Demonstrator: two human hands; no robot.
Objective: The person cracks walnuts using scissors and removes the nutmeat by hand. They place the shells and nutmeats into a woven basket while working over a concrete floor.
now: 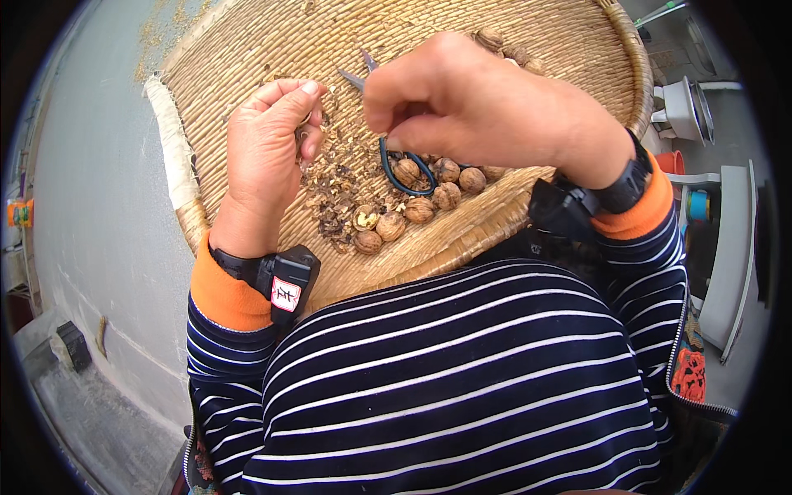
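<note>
My left hand (272, 133) is curled above a woven basket tray (247, 55), thumb against the index finger; a bit of walnut shell seems to show between its fingers. My right hand (445, 105) hovers over a pair of scissors, its fingers bent; whether it holds anything is hidden. The scissors' blades (354, 79) point away to the upper left, and a dark handle loop (387, 167) lies around a walnut. Whole walnuts (419, 210) line the near rim, beside an opened walnut (365, 218) with pale kernel showing. Broken shell bits (331, 192) lie between the hands.
More walnuts (489, 39) lie beyond my right hand. A cloth-bound edge (167, 130) borders the tray at left. At right stand a white basin (680, 111), a red container (670, 162), a blue cup (699, 205) and a grey plastic stool or chair (730, 260).
</note>
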